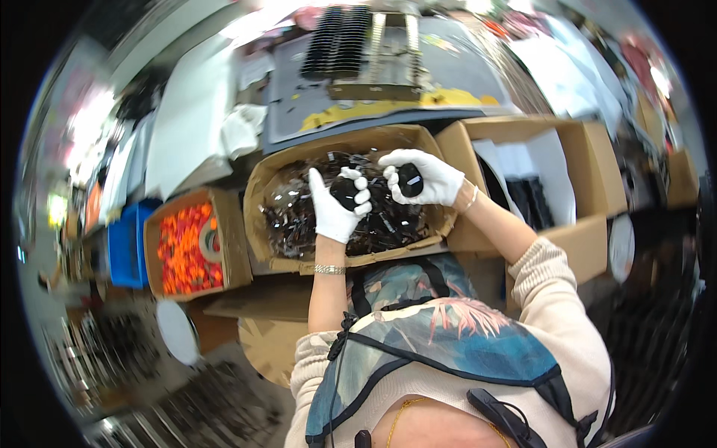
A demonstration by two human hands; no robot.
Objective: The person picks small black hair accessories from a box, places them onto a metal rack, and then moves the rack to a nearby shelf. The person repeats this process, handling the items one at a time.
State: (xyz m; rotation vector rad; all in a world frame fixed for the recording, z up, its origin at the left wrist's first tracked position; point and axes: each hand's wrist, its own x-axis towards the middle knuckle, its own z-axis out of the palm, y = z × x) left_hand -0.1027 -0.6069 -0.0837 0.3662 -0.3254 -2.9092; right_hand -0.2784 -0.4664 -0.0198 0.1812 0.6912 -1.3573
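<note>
Both hands wear white gloves and are raised over a cardboard box (258, 239) heaped with shiny black parts (373, 231). My left hand (334, 218) has its thumb pointing up and its fingers curled round a dark glossy piece (344, 193). To its right, my right hand (438, 178) pinches a rounded, glossy black piece (410, 181) with a small bright reflection on it. The two pieces are apart from each other. Their exact kind cannot be made out.
An orange-filled cardboard box (237, 261) and a blue bin (128, 243) stand at left. On the right is an open carton (597, 164) with white sheets and black pieces. A grey mat (291, 112) behind carries a metal rack (373, 92) and stacked black strips (336, 45).
</note>
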